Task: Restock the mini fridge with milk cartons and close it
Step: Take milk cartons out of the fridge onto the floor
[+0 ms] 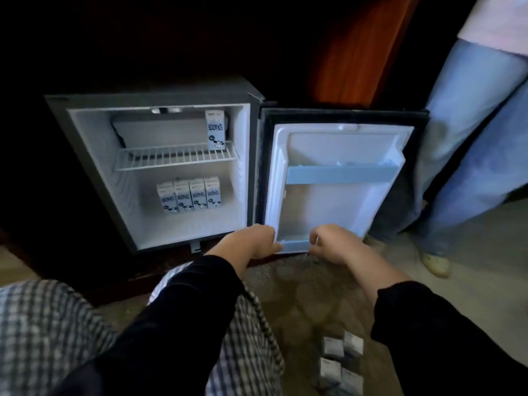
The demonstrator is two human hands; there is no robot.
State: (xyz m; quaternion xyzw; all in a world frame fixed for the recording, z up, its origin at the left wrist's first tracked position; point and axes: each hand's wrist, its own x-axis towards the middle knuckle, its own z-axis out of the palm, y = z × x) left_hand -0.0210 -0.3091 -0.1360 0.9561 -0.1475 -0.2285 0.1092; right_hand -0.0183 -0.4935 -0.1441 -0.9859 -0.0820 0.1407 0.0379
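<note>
The mini fridge (pixel 85 155) stands open, its door (pixel 340 144) swung out to the right. One blue-and-white milk carton (pixel 215 130) stands upright at the right end of the wire shelf (pixel 171 158). Several more cartons (pixel 188 195) stand in a row on the fridge floor. More cartons (pixel 341 358) lie on the carpet by my right arm. My left hand (pixel 251 242) and my right hand (pixel 334 244) both have curled fingers at the door's lower shelf rail (pixel 295 245), the thumbs against its front. Neither hand holds a carton.
A person in light jeans (pixel 468 144) and pale shoes stands right beside the open door. My checked-trouser knees (pixel 51 332) are low on the left. Dark wooden cabinet panels surround the fridge, and patterned carpet (pixel 303 292) lies in front.
</note>
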